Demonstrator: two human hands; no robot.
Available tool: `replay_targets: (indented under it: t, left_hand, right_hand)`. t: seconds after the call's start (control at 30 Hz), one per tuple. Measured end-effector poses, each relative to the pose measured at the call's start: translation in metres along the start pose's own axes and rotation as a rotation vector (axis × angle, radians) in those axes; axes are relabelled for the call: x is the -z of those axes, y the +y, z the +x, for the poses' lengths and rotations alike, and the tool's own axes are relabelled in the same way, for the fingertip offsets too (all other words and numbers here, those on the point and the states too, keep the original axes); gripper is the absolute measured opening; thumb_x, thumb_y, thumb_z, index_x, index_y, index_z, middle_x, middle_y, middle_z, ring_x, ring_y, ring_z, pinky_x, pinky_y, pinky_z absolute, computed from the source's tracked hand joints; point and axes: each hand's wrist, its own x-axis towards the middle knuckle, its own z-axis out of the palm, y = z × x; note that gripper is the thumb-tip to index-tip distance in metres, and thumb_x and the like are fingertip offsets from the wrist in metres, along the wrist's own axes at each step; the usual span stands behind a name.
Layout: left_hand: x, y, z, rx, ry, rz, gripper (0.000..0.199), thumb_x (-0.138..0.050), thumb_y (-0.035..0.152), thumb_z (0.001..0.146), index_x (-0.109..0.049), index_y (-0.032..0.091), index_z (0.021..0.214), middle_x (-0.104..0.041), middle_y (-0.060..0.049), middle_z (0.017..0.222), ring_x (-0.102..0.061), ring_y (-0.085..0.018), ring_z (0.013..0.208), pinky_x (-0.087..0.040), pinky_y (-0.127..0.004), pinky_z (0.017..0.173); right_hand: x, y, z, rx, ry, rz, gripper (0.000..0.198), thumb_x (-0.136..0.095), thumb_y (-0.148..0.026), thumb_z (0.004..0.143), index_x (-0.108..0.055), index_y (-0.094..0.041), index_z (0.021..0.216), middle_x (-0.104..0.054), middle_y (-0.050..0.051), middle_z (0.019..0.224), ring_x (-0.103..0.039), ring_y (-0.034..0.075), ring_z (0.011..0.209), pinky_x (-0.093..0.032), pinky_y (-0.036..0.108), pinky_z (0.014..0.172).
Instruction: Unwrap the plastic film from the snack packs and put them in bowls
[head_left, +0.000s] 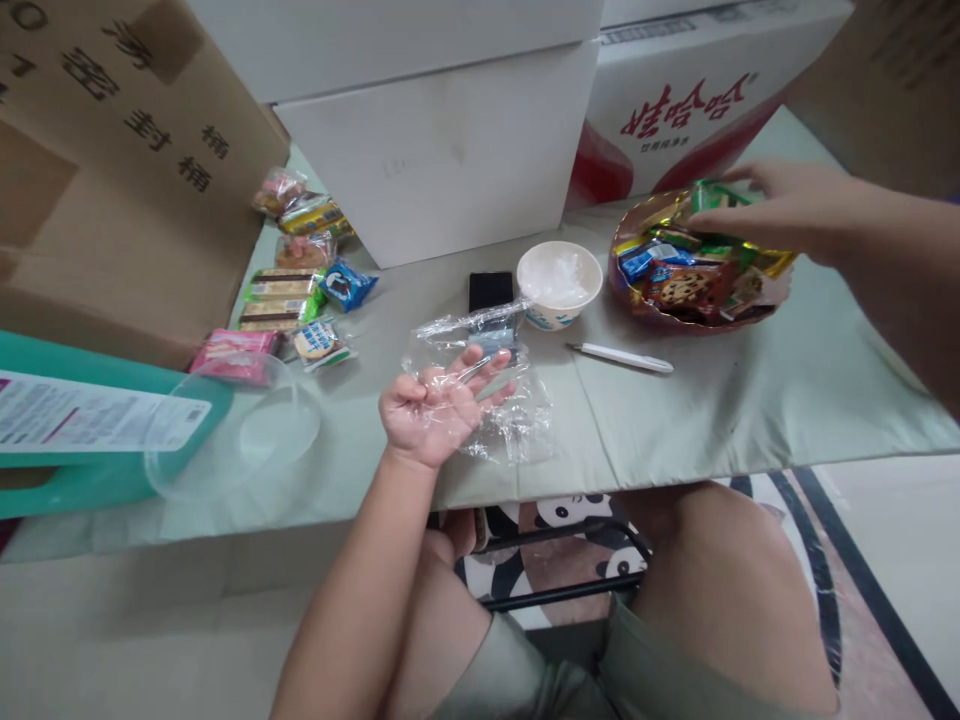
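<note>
My left hand (439,405) is palm up near the table's front edge, fingers apart and slightly curled. A clear plastic bag (517,430) lies crumpled under and around its fingers; I see no firm hold on it. On the right, my right hand (787,205) reaches over a reddish gold-rimmed bowl (697,322). Its thumb and fingers close round a green snack packet (709,198) at the top of the pile. In the bowl are several wrapped snacks, among them a brown cookie packet (694,287) and a blue packet (646,258).
A paper cup (559,290) with clear plastic inside stands mid-table, beside a black phone-like object (491,290) and a white pen (626,358). Several snacks (281,300), a clear plastic tub (232,430) and a green container (97,480) are left. White boxes (442,160) stand behind.
</note>
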Motion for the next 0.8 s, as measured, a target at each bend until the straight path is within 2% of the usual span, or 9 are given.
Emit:
replay_targets:
  t: [0.07, 0.13, 0.27, 0.33, 0.4, 0.5, 0.57, 0.67, 0.8]
  left_hand:
    - [0.002, 0.002, 0.0, 0.031, -0.05, 0.016, 0.03, -0.06, 0.024, 0.057, -0.036, 0.017, 0.04, -0.076, -0.005, 0.107, -0.056, -0.044, 0.134, -0.046, -0.069, 0.107]
    - [0.007, 0.004, 0.0, 0.087, -0.126, 0.044, 0.037, -0.064, 0.028, 0.055, -0.034, 0.016, 0.038, -0.075, -0.005, 0.112, -0.054, -0.049, 0.134, -0.048, -0.072, 0.103]
    - [0.028, 0.004, 0.002, 0.23, -0.355, 0.071, 0.043, -0.075, 0.039, 0.05, -0.04, 0.016, 0.037, -0.075, -0.004, 0.116, -0.059, -0.053, 0.126, -0.055, -0.07, 0.09]
    - [0.039, 0.003, 0.0, 0.256, -0.452, 0.071, 0.041, -0.077, 0.044, 0.049, -0.046, 0.018, 0.039, -0.075, -0.005, 0.111, -0.066, -0.05, 0.116, -0.059, -0.066, 0.084]
    - [0.044, 0.002, -0.004, 0.239, -0.472, 0.112, 0.041, -0.078, 0.05, 0.048, -0.051, 0.02, 0.043, -0.075, -0.007, 0.104, -0.07, -0.048, 0.108, -0.061, -0.062, 0.08]
    - [0.04, 0.006, -0.01, 0.237, -0.373, 0.29, 0.049, -0.08, 0.057, 0.047, -0.047, 0.02, 0.043, -0.074, -0.011, 0.099, -0.071, -0.046, 0.106, -0.062, -0.059, 0.078]
    - [0.034, 0.012, -0.012, 0.263, -0.28, 0.404, 0.054, -0.082, 0.051, 0.049, -0.04, 0.018, 0.04, -0.075, -0.013, 0.102, -0.071, -0.045, 0.107, -0.063, -0.059, 0.081]
    - [0.031, 0.021, -0.007, 0.229, -0.148, 0.479, 0.041, -0.082, 0.039, 0.054, -0.049, 0.017, 0.047, -0.075, -0.013, 0.099, -0.074, -0.038, 0.101, -0.064, -0.052, 0.082]
    - [0.035, 0.027, 0.005, 0.04, 0.176, 0.567, 0.02, -0.077, 0.027, 0.06, -0.064, 0.015, 0.069, -0.072, -0.006, 0.082, -0.072, -0.017, 0.07, -0.06, -0.027, 0.059]
  right_hand:
    - [-0.008, -0.015, -0.035, -0.017, 0.026, -0.057, 0.036, -0.09, -0.049, 0.068, -0.073, -0.033, 0.097, -0.072, 0.007, 0.105, -0.06, 0.038, 0.126, -0.045, 0.063, 0.114]
    - [-0.027, -0.034, -0.081, 0.041, 0.085, 0.095, 0.03, -0.079, -0.046, 0.079, -0.07, -0.031, 0.104, -0.071, 0.008, 0.113, -0.064, 0.034, 0.12, -0.044, 0.061, 0.113]
    - [-0.094, -0.052, -0.162, 0.08, -0.133, 0.573, 0.05, -0.081, -0.045, 0.075, -0.06, -0.028, 0.117, -0.066, 0.01, 0.129, -0.061, 0.029, 0.127, -0.045, 0.055, 0.115]
    - [-0.129, -0.051, -0.183, -0.004, -0.214, 0.819, 0.075, -0.089, -0.048, 0.064, -0.053, -0.032, 0.128, -0.062, 0.007, 0.139, -0.057, 0.028, 0.135, -0.042, 0.052, 0.12]
    - [-0.154, -0.049, -0.193, -0.122, -0.279, 1.035, 0.08, -0.091, -0.054, 0.059, -0.054, -0.035, 0.127, -0.066, 0.005, 0.133, -0.062, 0.026, 0.129, -0.047, 0.049, 0.116]
    - [-0.165, -0.05, -0.196, -0.204, -0.374, 1.123, 0.054, -0.088, -0.055, 0.064, -0.065, -0.029, 0.105, -0.074, 0.002, 0.101, -0.072, 0.02, 0.096, -0.059, 0.041, 0.096]
    - [-0.162, -0.05, -0.194, -0.242, -0.313, 1.067, 0.036, -0.085, -0.05, 0.068, -0.066, -0.024, 0.085, -0.068, -0.001, 0.075, -0.067, 0.014, 0.069, -0.061, 0.032, 0.072]
    - [-0.156, -0.047, -0.188, -0.39, -0.096, 0.985, 0.029, -0.08, -0.045, 0.071, -0.062, -0.023, 0.076, -0.053, -0.007, 0.055, -0.047, 0.007, 0.044, -0.041, 0.021, 0.041]
    - [-0.153, -0.04, -0.185, -0.465, -0.017, 0.871, 0.022, -0.073, -0.04, 0.077, -0.059, -0.023, 0.076, -0.04, -0.009, 0.048, -0.028, 0.006, 0.035, -0.017, 0.02, 0.033]
